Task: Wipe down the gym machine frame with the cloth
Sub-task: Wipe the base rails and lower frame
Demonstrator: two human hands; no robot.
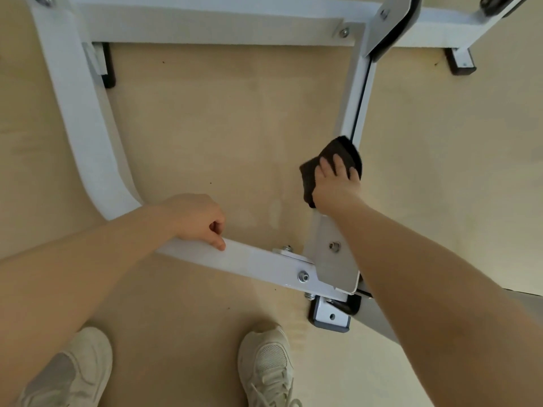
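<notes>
A white gym machine frame (88,136) lies as a rough square of bars over the floor. My right hand (335,183) presses a dark brown cloth (346,152) onto the right-hand bar, about halfway along it, with the fingers spread over the cloth. My left hand (199,221) rests on the near bar with its fingers loosely curled, holding nothing; one fingertip touches the top of the bar.
Bolts and a grey bracket plate (335,259) join the near bar to the right bar. Black rubber feet (332,315) sit under the frame. My two pale sneakers (264,365) stand on the beige floor just in front of the near bar.
</notes>
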